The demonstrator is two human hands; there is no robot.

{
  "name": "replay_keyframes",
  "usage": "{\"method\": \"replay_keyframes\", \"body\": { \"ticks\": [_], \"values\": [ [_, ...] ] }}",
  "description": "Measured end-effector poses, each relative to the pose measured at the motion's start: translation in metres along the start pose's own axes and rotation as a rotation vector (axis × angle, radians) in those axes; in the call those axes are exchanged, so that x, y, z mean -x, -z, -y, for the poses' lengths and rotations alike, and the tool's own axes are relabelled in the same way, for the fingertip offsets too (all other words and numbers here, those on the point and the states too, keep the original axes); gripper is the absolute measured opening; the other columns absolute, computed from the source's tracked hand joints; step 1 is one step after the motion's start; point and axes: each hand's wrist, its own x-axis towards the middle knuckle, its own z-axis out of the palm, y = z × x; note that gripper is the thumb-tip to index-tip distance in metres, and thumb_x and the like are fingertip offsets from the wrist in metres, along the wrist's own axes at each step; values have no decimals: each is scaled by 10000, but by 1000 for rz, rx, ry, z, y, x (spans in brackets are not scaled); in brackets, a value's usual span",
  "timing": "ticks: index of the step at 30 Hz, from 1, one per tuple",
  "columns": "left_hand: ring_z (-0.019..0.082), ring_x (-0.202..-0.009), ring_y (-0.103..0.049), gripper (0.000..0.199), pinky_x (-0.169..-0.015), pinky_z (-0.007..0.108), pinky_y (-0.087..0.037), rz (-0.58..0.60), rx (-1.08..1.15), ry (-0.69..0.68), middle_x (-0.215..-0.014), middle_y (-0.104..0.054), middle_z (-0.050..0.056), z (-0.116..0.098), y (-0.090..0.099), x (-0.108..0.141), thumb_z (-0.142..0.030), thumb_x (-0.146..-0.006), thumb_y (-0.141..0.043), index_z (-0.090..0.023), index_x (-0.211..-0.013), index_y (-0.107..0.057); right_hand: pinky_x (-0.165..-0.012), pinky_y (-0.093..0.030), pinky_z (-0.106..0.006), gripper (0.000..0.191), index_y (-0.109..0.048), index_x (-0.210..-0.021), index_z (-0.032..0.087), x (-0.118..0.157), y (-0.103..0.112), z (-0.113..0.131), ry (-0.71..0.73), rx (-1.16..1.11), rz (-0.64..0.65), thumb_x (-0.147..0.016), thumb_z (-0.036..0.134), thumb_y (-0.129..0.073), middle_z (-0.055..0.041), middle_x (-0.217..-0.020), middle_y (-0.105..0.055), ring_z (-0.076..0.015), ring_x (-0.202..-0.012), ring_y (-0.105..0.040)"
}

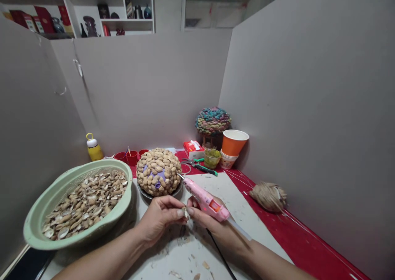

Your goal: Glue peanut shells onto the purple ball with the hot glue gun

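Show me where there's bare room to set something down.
Most open: the white sheet between the pink glue gun and red cover. That cover is fairly bare nearer than the twine ball, though cords run along its wall side. Crowded: the far edge, with red cups, pliers and orange cup; shell scraps litter the sheet's near end.

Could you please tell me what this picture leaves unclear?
Head view:
- Small piece: its shape, partly covered by the left hand and right hand.
- Peanut-shell ball: far side, hidden by its front.
- Right hand: some fingers, hidden behind the pink glue gun.
- Black cord: far end, cut off by the bottom edge.
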Motion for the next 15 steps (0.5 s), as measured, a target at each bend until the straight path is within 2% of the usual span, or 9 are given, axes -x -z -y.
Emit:
{"method": "replay_keyframes", "body": {
  "ticks": [9, 15],
  "values": [
    [130, -609, -648, 261, -673, 269, -508, 1, 9, 55, -685, -735, 66, 0, 1, -1, -251, -575, -884, -115, -738, -733, -568, -398, -241, 221, -556, -838, 190, 1, 4, -7, -12, 28, 10, -840, 394, -644, 17, -712, -539, -126, -621, -478],
    [126, -633, -650, 259, -688, 253, -517, -52, -39, 78, -711, -736, 55, -3, -2, 1, -251, -589, -876, -120, -774, -750, -564, -415, -246, 184, -517, -773, 200, 5, 5, -10, 145, 274, -80, -829, 326, -639, 11, -707, -539, -127, -602, -496]
  ]
}}
